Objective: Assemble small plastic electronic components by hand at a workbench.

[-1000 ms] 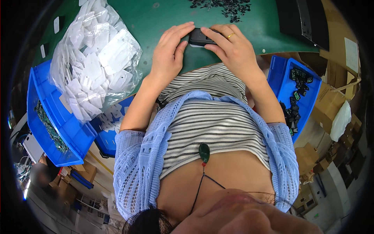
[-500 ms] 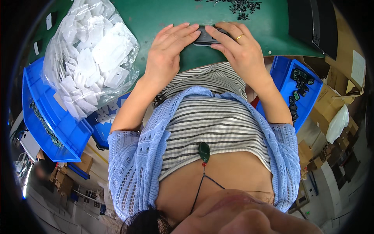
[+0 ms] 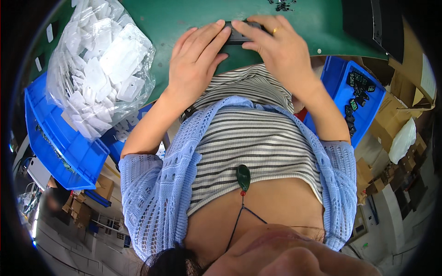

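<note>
At the near edge of the green table lies a small black plastic case (image 3: 237, 37), oblong and flat, with both hands on it. My left hand (image 3: 194, 60) presses its fingertips on the left end of the case, its thumb held apart to the side. Over the right end bends my right hand (image 3: 282, 50), a ring on one finger, its index finger reaching across the top of the case and its thumb by the near edge. Much of the case is hidden under the fingers, so its details cannot be made out.
A clear plastic bag (image 3: 146, 76) of white flat pieces stands on the left, by a blue bin (image 3: 69, 158). Another blue bin (image 3: 370, 112), at the right, holds dark parts (image 3: 359, 87). Small black pieces (image 3: 282, 6) lie at the far edge; a black panel (image 3: 363, 23) stands at far right.
The whole view has shifted slightly, so table and hands sit higher in the picture. My left thumb has moved away from its fingers; both hands stay on the case.
</note>
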Motion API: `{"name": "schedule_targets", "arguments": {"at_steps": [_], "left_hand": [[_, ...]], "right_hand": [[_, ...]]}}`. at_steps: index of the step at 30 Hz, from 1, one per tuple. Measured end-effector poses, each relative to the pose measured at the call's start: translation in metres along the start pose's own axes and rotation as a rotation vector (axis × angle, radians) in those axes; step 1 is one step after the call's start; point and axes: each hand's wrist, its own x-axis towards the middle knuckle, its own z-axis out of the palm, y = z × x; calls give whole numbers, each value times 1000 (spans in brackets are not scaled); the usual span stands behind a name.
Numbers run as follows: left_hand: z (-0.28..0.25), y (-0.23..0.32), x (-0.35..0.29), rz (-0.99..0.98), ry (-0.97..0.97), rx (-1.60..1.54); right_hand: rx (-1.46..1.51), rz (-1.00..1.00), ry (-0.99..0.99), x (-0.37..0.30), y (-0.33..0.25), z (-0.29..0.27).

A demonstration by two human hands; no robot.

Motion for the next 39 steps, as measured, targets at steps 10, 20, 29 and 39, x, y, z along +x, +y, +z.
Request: {"name": "schedule_targets", "arguments": {"at_steps": [10,20,29,39], "left_hand": [[4,-1,40,-529,91,-772],[-11,26,41,-603,21,-997],[-14,-41,114,-523,109,-775],[23,-248,301,-902,173,-960]], "right_hand": [[1226,585,-71,28,16,-16],[1123,557,53,23,-2,-18],[1189,472,357,23,24,-7],[169,487,425,6,55,-7]]}}
